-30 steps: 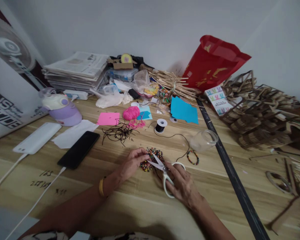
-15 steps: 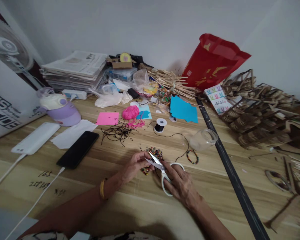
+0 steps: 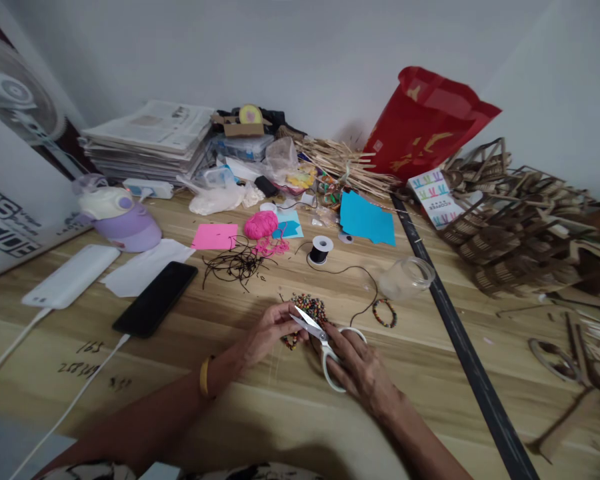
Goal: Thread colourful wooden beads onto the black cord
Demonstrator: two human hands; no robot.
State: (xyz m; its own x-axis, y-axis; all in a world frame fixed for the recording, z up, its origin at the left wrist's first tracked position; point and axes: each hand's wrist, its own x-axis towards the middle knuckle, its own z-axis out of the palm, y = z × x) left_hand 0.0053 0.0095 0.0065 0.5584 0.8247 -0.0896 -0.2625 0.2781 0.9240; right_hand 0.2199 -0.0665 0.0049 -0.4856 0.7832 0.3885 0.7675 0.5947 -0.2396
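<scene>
My right hand (image 3: pixel 363 363) is closed on white-handled scissors (image 3: pixel 325 347), whose blades point up and left toward my left fingertips. My left hand (image 3: pixel 270 330) has its thumb and fingers pinched together at the blade tips; what they hold is too small to make out. Small multicoloured beads (image 3: pixel 313 307) lie in a pile just behind the blades, and a beaded strand (image 3: pixel 291 342) shows below my left fingers. A finished-looking bead loop (image 3: pixel 385 313) lies to the right. Black cord runs from a spool (image 3: pixel 321 249) toward my right hand.
Cut black cords (image 3: pixel 237 263), pink yarn (image 3: pixel 261 225) and pink paper (image 3: pixel 215 237) lie behind my left hand. A glass jar (image 3: pixel 407 277) lies on its side at the right. A black phone (image 3: pixel 155 300) and white power bank (image 3: pixel 73 277) are at the left, woven baskets (image 3: pixel 515 247) far right.
The scissor blades have closed to a narrower gap near my left fingertips. Both hands have otherwise stayed almost in place.
</scene>
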